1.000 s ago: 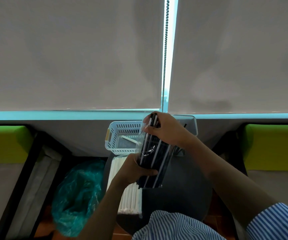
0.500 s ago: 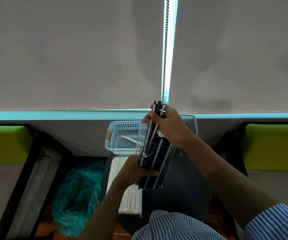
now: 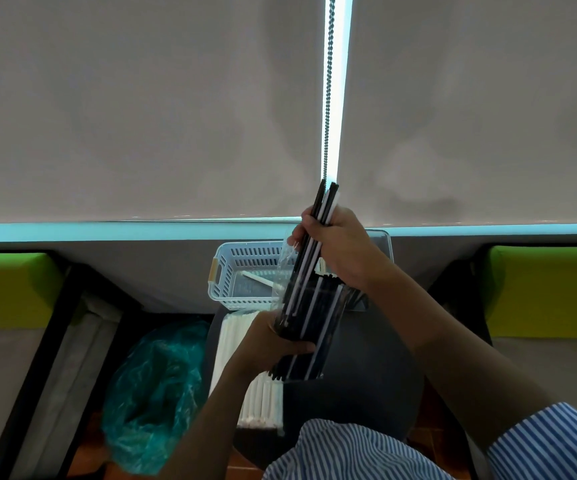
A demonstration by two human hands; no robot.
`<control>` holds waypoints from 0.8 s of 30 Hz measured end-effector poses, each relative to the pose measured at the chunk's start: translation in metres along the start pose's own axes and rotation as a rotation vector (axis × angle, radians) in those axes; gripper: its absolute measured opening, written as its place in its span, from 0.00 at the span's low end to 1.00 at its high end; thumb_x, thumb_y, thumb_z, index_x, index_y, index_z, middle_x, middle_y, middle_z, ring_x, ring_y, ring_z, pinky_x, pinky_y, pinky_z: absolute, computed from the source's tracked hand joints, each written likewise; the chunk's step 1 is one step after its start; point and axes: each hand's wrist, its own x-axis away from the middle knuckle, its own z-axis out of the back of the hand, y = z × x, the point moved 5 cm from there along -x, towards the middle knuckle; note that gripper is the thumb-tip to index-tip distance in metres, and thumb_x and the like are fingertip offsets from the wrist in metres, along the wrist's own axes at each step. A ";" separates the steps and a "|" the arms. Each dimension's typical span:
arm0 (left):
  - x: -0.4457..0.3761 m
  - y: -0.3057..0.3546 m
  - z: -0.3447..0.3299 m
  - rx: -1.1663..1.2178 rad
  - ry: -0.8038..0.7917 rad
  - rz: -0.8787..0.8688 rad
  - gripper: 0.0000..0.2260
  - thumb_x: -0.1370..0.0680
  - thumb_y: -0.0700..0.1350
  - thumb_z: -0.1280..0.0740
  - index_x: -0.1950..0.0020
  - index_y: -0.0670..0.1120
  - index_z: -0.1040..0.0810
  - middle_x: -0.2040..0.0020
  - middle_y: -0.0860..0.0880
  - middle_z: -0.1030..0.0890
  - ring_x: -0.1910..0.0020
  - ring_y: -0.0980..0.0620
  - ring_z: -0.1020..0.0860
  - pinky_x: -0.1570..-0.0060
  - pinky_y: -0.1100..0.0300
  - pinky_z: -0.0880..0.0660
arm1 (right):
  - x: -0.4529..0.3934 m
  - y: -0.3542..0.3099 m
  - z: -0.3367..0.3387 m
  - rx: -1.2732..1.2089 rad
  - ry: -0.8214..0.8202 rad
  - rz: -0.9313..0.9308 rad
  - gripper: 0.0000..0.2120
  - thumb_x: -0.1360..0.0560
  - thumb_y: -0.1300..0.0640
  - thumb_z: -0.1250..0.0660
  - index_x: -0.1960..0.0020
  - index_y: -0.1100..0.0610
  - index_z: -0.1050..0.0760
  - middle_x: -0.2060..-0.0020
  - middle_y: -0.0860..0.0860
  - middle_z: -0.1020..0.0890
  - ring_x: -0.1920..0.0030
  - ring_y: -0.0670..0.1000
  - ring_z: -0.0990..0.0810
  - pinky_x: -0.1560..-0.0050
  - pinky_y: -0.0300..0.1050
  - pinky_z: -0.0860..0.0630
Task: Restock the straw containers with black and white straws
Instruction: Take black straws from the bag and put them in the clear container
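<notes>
- Here, your left hand (image 3: pixel 273 344) grips the clear pack of black straws (image 3: pixel 309 317), just in front of the white basket (image 3: pixel 245 271).
- Your right hand (image 3: pixel 335 251) pinches a few straws (image 3: pixel 321 209) above that basket.

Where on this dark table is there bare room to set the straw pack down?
The dark table is bare right of the white straws, under the pack that both hands hold. The far edge is crowded: the white basket and a clear bin stand there. The left strip is taken.
</notes>
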 end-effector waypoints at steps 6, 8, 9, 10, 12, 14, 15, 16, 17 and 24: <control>0.004 -0.003 -0.002 0.019 -0.009 0.008 0.18 0.34 0.38 0.19 0.47 0.51 0.15 0.50 0.52 0.13 0.49 0.53 0.14 0.46 0.55 0.18 | -0.004 -0.021 0.011 -0.038 0.094 0.069 0.08 0.18 0.70 0.42 0.52 0.61 0.29 0.65 0.58 0.22 0.62 0.55 0.19 0.50 0.56 0.21; 0.004 -0.006 -0.003 0.028 -0.010 0.013 0.18 0.34 0.38 0.19 0.46 0.49 0.15 0.50 0.51 0.13 0.49 0.52 0.14 0.45 0.53 0.18 | -0.005 -0.027 0.015 -0.031 0.124 0.091 0.07 0.18 0.70 0.42 0.52 0.61 0.29 0.65 0.57 0.22 0.62 0.55 0.19 0.51 0.55 0.21; 0.004 -0.007 -0.003 0.031 -0.011 0.018 0.18 0.34 0.38 0.19 0.46 0.48 0.15 0.49 0.50 0.13 0.48 0.51 0.14 0.44 0.52 0.18 | -0.006 -0.030 0.016 -0.031 0.135 0.098 0.07 0.18 0.70 0.42 0.52 0.62 0.29 0.66 0.57 0.22 0.62 0.55 0.19 0.51 0.54 0.21; 0.003 -0.008 -0.003 0.032 -0.012 0.022 0.19 0.34 0.38 0.19 0.45 0.47 0.15 0.49 0.50 0.13 0.48 0.51 0.15 0.44 0.51 0.19 | -0.006 -0.033 0.017 -0.029 0.144 0.104 0.06 0.18 0.70 0.41 0.51 0.62 0.29 0.65 0.57 0.22 0.62 0.55 0.19 0.51 0.53 0.20; 0.003 -0.010 -0.003 0.033 -0.015 0.029 0.19 0.34 0.38 0.19 0.44 0.46 0.16 0.49 0.49 0.13 0.48 0.50 0.15 0.44 0.50 0.19 | -0.006 -0.039 0.021 -0.021 0.169 0.113 0.04 0.18 0.69 0.41 0.49 0.63 0.30 0.64 0.57 0.22 0.62 0.55 0.19 0.53 0.50 0.19; 0.002 -0.013 -0.003 0.034 -0.019 0.040 0.19 0.34 0.38 0.19 0.44 0.46 0.16 0.49 0.49 0.13 0.48 0.50 0.15 0.43 0.49 0.19 | -0.006 -0.045 0.023 -0.020 0.198 0.135 0.04 0.18 0.70 0.41 0.48 0.63 0.30 0.64 0.57 0.23 0.62 0.53 0.18 0.56 0.47 0.18; 0.002 -0.015 -0.003 0.034 -0.021 0.050 0.19 0.34 0.38 0.19 0.44 0.46 0.16 0.49 0.49 0.13 0.48 0.50 0.15 0.43 0.49 0.19 | -0.006 -0.049 0.025 -0.012 0.212 0.148 0.04 0.18 0.70 0.41 0.48 0.63 0.30 0.64 0.57 0.23 0.63 0.52 0.19 0.57 0.46 0.18; 0.002 -0.017 -0.003 0.029 -0.019 0.066 0.19 0.34 0.38 0.19 0.45 0.47 0.16 0.49 0.49 0.13 0.48 0.50 0.14 0.43 0.49 0.19 | -0.007 -0.052 0.026 0.000 0.224 0.162 0.04 0.18 0.70 0.41 0.48 0.63 0.30 0.64 0.57 0.23 0.64 0.51 0.19 0.57 0.46 0.19; 0.003 -0.019 -0.002 0.022 -0.015 0.078 0.19 0.34 0.38 0.19 0.45 0.47 0.16 0.49 0.50 0.13 0.48 0.51 0.14 0.43 0.49 0.19 | -0.007 -0.055 0.027 0.013 0.236 0.176 0.04 0.18 0.70 0.41 0.48 0.63 0.30 0.64 0.57 0.24 0.65 0.51 0.19 0.57 0.45 0.18; 0.009 -0.040 0.003 -0.024 0.062 0.164 0.18 0.35 0.40 0.18 0.49 0.50 0.15 0.52 0.51 0.12 0.51 0.53 0.14 0.43 0.47 0.19 | -0.011 -0.074 0.056 0.067 0.343 0.312 0.05 0.19 0.67 0.38 0.51 0.58 0.30 0.66 0.53 0.21 0.63 0.53 0.18 0.55 0.49 0.19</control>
